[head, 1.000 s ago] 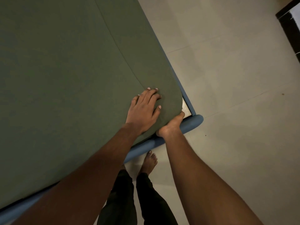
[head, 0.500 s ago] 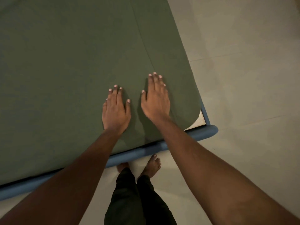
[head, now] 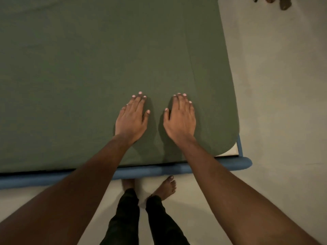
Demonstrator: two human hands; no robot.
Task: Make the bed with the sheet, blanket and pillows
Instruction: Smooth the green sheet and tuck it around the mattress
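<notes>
Presently: the head view looks down on the near edge and right corner of the bed.

Sheet (head: 88, 76): green, spread over the whole top in view, reaching the near edge and the right edge. The surface is flat and smooth where visible. One long crease (head: 190, 59) runs from the top of the view down toward the right hand.

Left hand (head: 131, 119): palm down on the sheet. Fingers (head: 139, 101) are straight and close together, the thumb is out to the right, and nothing is held.

Right hand (head: 179, 117): palm down on the sheet just beside the left, with a narrow strip of sheet between the two. Fingers (head: 182, 101) are straight and close together, the thumb is out to the left, and nothing is held.

Both hands lie near the near edge, closer to the right corner than to the left side of the view. Both forearms cross the frame. I cannot tell whether the palms press hard or merely rest.

Corner: the sheet rounds off here, and a pale patch (head: 230, 150) shows uncovered between sheet and frame. What the patch is cannot be told.

Frame (head: 150, 171): blue and padded. It runs along the near edge and turns up the right side.

Below the frame, two bare feet (head: 165, 189) stand on the pale floor (head: 283, 103), with dark trousers (head: 123, 218) above them. The left foot is partly hidden by the frame.

At top right, dark items (head: 284, 3) lie on the floor well apart from the bed, too small to identify.
</notes>
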